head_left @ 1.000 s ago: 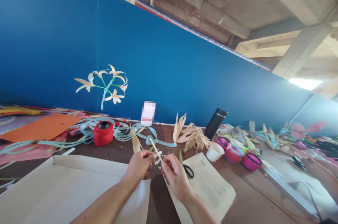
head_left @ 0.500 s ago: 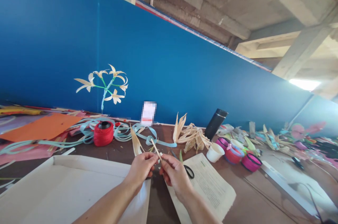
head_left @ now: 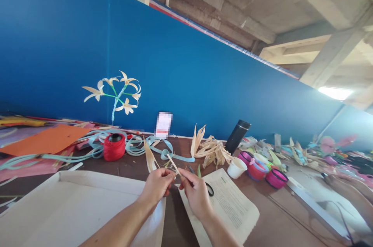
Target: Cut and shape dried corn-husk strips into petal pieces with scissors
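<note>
My left hand point(head_left: 157, 185) and my right hand point(head_left: 196, 191) meet above the brown table point(head_left: 271, 216), both pinched on a thin pale strip of dried husk point(head_left: 173, 164) that slants up to the left between them. A broader husk leaf point(head_left: 149, 157) stands up just behind my left hand. Black-handled scissors point(head_left: 208, 189) lie on a printed sheet point(head_left: 233, 204) right beside my right hand.
A large cream sheet point(head_left: 72, 208) lies at the front left. Behind are a red thread spool point(head_left: 114, 146), light blue ribbon point(head_left: 163, 148), a husk pile point(head_left: 211, 148), a black flask point(head_left: 237, 135), a white cup point(head_left: 236, 167), pink tape rolls point(head_left: 276, 178) and a husk flower sprig point(head_left: 116, 93) against the blue wall.
My hands have drawn closer together on the strip, and my right hand has shifted slightly left and down. A blurred arm of another person has come in at the far right.
</note>
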